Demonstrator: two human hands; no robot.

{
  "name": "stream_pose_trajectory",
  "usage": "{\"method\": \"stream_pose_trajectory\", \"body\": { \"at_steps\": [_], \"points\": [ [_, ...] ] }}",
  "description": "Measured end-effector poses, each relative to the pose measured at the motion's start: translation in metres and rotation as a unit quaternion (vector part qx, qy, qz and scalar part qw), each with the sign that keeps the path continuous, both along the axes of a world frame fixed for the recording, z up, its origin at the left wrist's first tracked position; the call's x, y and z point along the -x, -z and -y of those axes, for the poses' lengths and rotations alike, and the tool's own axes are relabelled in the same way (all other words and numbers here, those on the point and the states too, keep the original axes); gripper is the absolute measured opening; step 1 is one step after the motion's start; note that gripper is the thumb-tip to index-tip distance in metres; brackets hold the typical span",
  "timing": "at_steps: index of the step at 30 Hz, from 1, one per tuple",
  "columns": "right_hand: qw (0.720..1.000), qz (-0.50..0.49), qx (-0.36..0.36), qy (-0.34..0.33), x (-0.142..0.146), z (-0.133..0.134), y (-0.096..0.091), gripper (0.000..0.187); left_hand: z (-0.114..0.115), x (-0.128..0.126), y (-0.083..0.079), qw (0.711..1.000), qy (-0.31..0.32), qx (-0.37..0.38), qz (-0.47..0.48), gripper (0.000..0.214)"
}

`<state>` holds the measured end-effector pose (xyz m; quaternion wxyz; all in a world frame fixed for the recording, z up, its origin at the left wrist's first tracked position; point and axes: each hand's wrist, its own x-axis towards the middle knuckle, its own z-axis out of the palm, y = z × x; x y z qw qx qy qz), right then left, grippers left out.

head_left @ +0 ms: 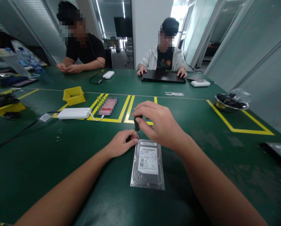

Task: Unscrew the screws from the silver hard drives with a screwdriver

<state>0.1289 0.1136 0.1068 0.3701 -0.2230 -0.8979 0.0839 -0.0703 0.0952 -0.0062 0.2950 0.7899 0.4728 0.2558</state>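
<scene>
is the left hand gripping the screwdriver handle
No, the right hand grips the screwdriver handle while the left hand is by the far end of the hard drive.

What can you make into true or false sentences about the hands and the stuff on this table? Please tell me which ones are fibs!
1. The right hand holds a screwdriver. True.
2. The left hand is inside the yellow bin. False: the left hand is at the far left corner of the hard drive, and the yellow bin stands farther away.
3. The hard drive lies flat on the green table. True.
4. The hard drive's white label faces down. False: the white label faces up.
5. The metal bowl stands toward the table's right side. True.
</scene>
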Motion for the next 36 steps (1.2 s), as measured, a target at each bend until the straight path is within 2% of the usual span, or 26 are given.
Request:
{"method": "stream_pose_trajectory", "body": {
  "at_steps": [12, 24, 36],
  "points": [
    [1.0, 0.022, 0.004, 0.009, -0.003, 0.003, -0.002, 0.016, 0.006, -0.004, 0.001, 0.998, 0.007, -0.044, -0.052, 0.042],
    [1.0, 0.015, 0.001, 0.013, -0.007, 0.005, -0.005, 0.021, 0.011, -0.011, -0.007, 0.999, 0.01, -0.011, -0.037, 0.037],
    [0.999, 0.04, -0.004, 0.02, -0.007, 0.01, -0.008, 0.026, 0.009, -0.009, -0.004, 0.999, 0.024, -0.015, -0.029, 0.037]
  ]
}}
